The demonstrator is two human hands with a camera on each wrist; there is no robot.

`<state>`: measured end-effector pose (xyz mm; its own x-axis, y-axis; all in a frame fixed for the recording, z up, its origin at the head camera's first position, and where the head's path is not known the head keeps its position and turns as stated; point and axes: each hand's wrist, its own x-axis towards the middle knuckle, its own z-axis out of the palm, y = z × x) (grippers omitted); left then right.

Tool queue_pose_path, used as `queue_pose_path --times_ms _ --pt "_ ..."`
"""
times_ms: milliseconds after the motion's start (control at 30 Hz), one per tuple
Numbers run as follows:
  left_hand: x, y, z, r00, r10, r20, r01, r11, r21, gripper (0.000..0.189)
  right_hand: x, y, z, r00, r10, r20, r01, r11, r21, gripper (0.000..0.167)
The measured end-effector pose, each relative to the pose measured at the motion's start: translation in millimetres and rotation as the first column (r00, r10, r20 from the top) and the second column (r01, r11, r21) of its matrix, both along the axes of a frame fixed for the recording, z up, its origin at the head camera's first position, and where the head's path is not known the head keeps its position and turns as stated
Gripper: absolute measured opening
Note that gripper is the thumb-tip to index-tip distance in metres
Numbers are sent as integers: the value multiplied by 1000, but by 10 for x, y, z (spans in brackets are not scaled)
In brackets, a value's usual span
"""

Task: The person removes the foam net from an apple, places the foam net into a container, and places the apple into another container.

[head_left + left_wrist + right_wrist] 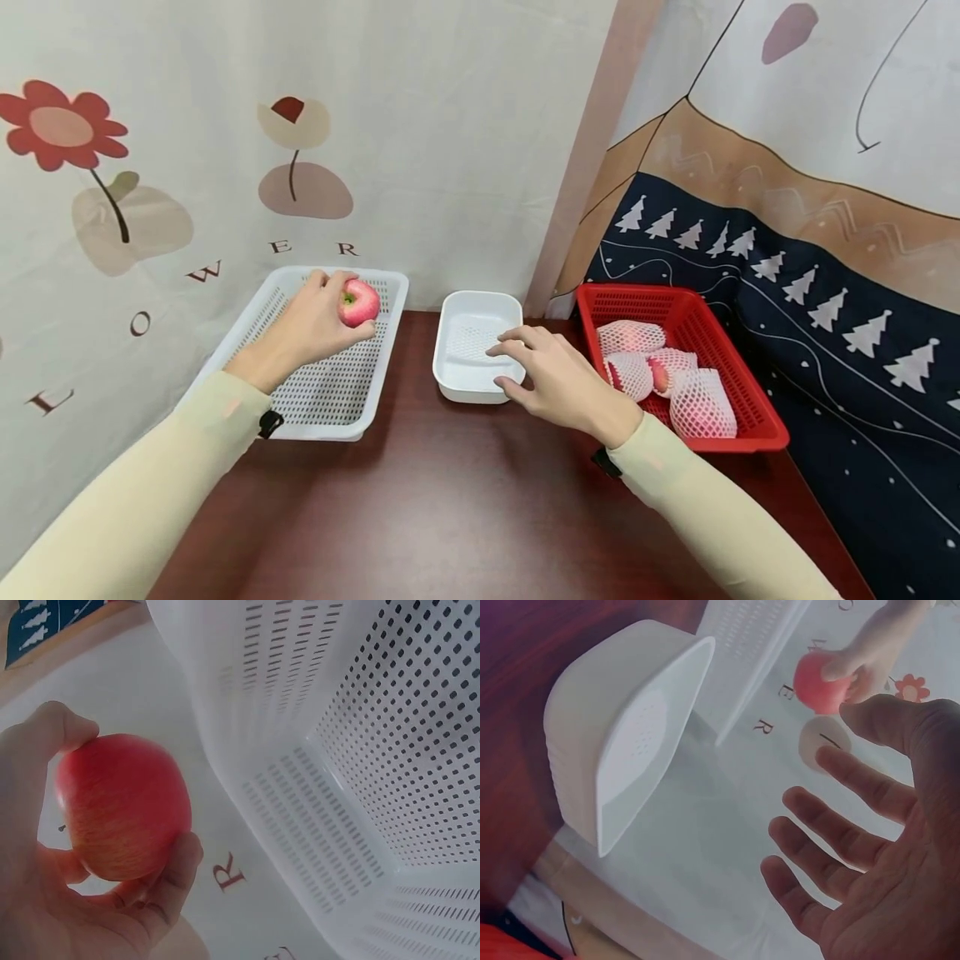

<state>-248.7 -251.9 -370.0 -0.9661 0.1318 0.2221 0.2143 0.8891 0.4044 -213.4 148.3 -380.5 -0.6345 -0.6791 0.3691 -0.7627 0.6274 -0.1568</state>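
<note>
Held in my left hand point(318, 315) is a red apple point(359, 302), above the large white perforated basket point(382, 367). Thumb and fingers curve round the apple point(127, 806) in the left wrist view, and no foam net covers it. My right hand point(558, 379) hovers at the right rim of a small white container point(474, 392) with a dimpled bottom. In the right wrist view, this hand's fingers point(840, 825) are spread and loosely bent, with nothing between them.
To the right stands a red basket point(750, 400) with several apples in white foam nets point(702, 404). A brown table point(450, 500) bears all the containers. Behind them hang a pale flower-print cloth point(450, 167) and a dark cloth with white trees point(825, 350).
</note>
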Motion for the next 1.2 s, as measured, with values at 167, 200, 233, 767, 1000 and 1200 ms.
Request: queue_pose_path --times_ms 167,200,233,767,1000,1200 --pt "-110 -78 5 999 13 36 -13 1000 -2 82 51 60 -22 1000 -20 -2 20 1000 -10 41" --pt "-132 -90 6 999 16 39 -16 1000 -1 81 60 74 -28 1000 -28 -2 28 1000 -12 42" --pt "-151 -105 7 999 20 44 -20 1000 -1 80 67 87 -33 999 -36 1 36 999 -14 42" --pt "-428 -174 -48 988 57 144 -56 998 -7 82 138 348 -157 996 -90 5 90 993 -76 48" --pt "-563 -143 -57 982 55 181 -51 998 -27 84 175 463 -163 993 -117 14 118 989 -88 48" --pt "-654 -192 -99 979 65 193 -60 998 -30 82 217 579 -150 986 -162 44 166 982 -91 49"
